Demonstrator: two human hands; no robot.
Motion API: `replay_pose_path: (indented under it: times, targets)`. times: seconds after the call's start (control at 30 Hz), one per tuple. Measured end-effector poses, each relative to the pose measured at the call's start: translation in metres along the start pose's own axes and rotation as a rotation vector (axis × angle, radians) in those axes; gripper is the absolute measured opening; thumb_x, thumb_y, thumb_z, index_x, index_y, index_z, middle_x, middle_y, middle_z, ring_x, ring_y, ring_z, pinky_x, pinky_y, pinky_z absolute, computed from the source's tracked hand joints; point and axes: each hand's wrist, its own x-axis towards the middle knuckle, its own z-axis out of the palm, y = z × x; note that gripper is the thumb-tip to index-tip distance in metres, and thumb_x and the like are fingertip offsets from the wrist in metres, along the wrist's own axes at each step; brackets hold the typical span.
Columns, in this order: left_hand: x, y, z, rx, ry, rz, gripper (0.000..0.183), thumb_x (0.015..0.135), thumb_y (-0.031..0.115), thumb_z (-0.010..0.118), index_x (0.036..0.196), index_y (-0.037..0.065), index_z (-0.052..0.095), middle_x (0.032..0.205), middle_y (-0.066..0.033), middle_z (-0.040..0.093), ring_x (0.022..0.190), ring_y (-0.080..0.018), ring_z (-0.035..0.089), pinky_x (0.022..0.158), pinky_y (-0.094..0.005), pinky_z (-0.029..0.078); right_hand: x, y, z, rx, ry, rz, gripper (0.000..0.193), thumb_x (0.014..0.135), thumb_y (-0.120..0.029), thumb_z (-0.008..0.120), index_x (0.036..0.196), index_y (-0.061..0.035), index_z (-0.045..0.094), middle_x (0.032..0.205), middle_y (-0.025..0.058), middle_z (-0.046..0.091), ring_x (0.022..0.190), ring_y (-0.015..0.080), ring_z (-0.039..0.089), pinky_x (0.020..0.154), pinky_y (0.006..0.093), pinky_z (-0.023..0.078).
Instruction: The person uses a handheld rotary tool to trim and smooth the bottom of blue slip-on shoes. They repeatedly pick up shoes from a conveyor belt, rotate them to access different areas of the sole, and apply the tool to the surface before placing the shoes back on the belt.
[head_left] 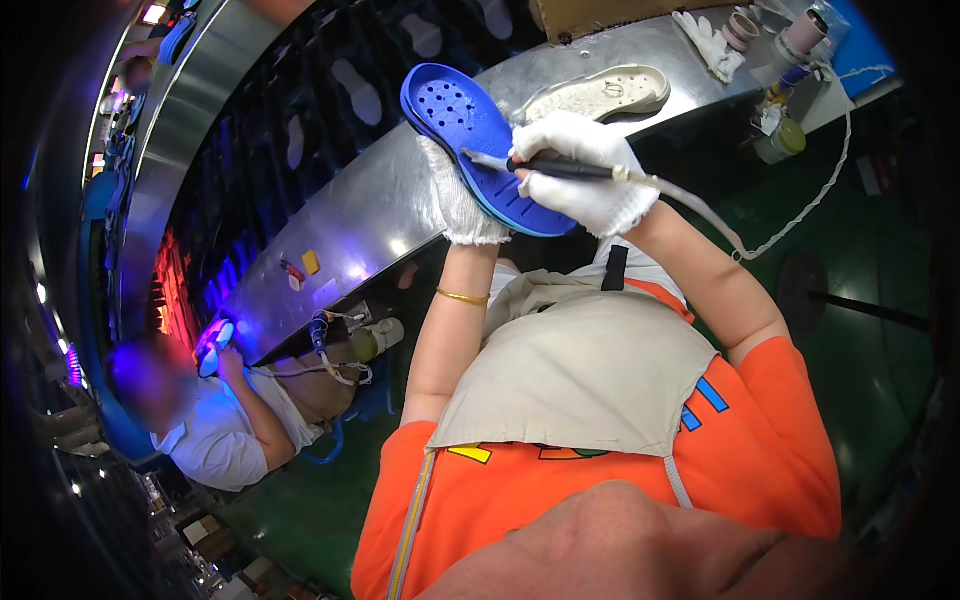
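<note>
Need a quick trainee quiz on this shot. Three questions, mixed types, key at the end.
1. Multiple choice: what is in the person's right grip?
A) a cardboard box
B) a black-handled tool
C) a pair of scissors

2. True or false: the cream-coloured sole lies on the metal bench.

3. Short answer: which grip is partly hidden behind the blue sole?

Key:
1. B. The black handle sits between the gloved fingers, its tip over the blue sole.
2. True.
3. The left grip, in a white knitted glove.
</note>
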Motion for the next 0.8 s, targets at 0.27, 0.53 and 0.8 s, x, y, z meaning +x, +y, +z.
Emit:
replay_pose_path:
  times: [0.27,0.53,0.8]
  targets:
    - [-0.002,0.013,0.015,0.047,0.011,0.129,0.062,0.092,0.06,0.036,0.129,0.012,0.048,0.122,-0.0087,0.057,0.109,-0.0248,0.055,0.097,-0.0432,0.045,0.002,0.003,-0.009,0.168,-0.055,0.171,0.015,0.08,0.001,0.063,0.094,-0.001,0.061,0.091,0.005,0.063,0.083,0.0089,0.06,0.078,0.0246,0.049]
    - [-0.012,0.01,0.017,-0.104,-0.216,-0.082,0.072,0.088,0.067,0.035,0.133,0.012,0.045,0.128,-0.0105,0.052,0.115,-0.0274,0.051,0.102,-0.0434,0.04,-0.001,-0.014,-0.008,0.184,-0.005,0.064,0.013,0.081,0.001,0.062,0.093,-0.0009,0.058,0.096,0.0061,0.06,0.081,0.0087,0.057,0.076,0.0244,0.048]
    - [-0.004,0.014,0.03,0.059,-0.121,0.092,0.089,0.08,0.077,0.035,0.14,0.012,0.037,0.136,-0.021,0.044,0.119,-0.0377,0.048,0.103,-0.0484,0.039,-0.009,-0.005,-0.002,0.342,0.043,0.24,0.009,0.079,-0.005,0.063,0.087,-0.0019,0.062,0.085,0.0057,0.062,0.078,0.011,0.059,0.072,0.025,0.049]
